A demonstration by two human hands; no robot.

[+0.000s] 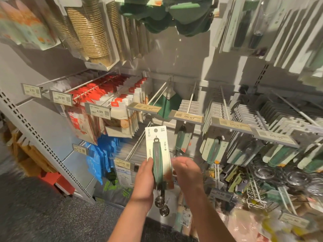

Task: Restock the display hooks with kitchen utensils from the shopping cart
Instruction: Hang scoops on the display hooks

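Two bare forearms come up from the bottom edge, no sleeves showing anywhere along them. Left hand [144, 179] and right hand [187, 173] are bare too: no gloves, rings, watch or bands in sight.

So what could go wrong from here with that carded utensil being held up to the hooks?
The left hand pinches only one edge of the carded utensil, and whether the right hand grips it is unclear, so it could slip. Its small hang hole must meet a thin hook that ends beneath a price tag; a miss could bend the card.
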